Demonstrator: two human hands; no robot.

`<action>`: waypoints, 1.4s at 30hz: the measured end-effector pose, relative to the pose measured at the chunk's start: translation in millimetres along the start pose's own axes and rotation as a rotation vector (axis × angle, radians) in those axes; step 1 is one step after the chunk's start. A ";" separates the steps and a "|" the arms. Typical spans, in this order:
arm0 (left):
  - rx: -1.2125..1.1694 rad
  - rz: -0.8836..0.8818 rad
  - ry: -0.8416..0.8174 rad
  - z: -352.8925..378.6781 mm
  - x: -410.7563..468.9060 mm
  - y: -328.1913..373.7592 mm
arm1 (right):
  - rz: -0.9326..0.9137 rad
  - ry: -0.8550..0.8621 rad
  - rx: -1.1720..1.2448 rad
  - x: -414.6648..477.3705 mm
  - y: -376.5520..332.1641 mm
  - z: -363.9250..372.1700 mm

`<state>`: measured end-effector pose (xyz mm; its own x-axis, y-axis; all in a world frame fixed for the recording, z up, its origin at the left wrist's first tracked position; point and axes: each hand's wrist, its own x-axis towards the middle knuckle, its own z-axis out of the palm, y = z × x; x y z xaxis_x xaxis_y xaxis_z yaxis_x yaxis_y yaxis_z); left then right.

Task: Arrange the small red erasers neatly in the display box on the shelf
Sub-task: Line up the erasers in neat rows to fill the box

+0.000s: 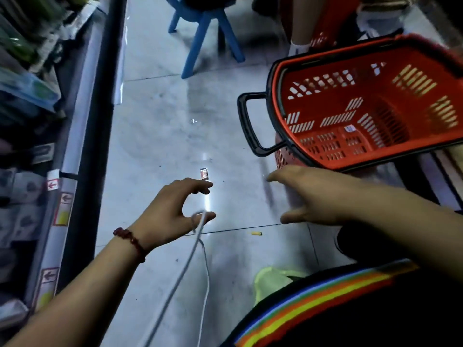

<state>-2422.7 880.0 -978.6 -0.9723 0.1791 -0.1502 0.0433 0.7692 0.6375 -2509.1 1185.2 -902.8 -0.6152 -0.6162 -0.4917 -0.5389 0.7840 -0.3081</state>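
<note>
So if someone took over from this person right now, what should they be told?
Left hand: open, fingers spread just short of the small red eraser on the grey tiled floor. A white cord hangs over its thumb.
Right hand: open and holding nothing, beside the red plastic shopping basket.
The shelf is on the left. Its goods are blurred and no display box can be made out.
Done: cannot tell.
Left: pick up that eraser and place it neatly in the box.

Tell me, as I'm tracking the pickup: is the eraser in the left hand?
No, the eraser lies on the floor just beyond the left hand, whose fingers are spread.
</note>
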 end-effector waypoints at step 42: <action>-1.498 -0.771 0.742 99.7 227.1 -165.9 | 0.226 0.151 0.621 279.6 -27.6 71.6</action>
<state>-2627.8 854.1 -1193.8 -0.5819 -0.5009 -0.6407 -0.2204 -0.6611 0.7171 -2625.0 996.7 -1090.1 -0.7719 -0.4001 -0.4941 0.0152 0.7653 -0.6435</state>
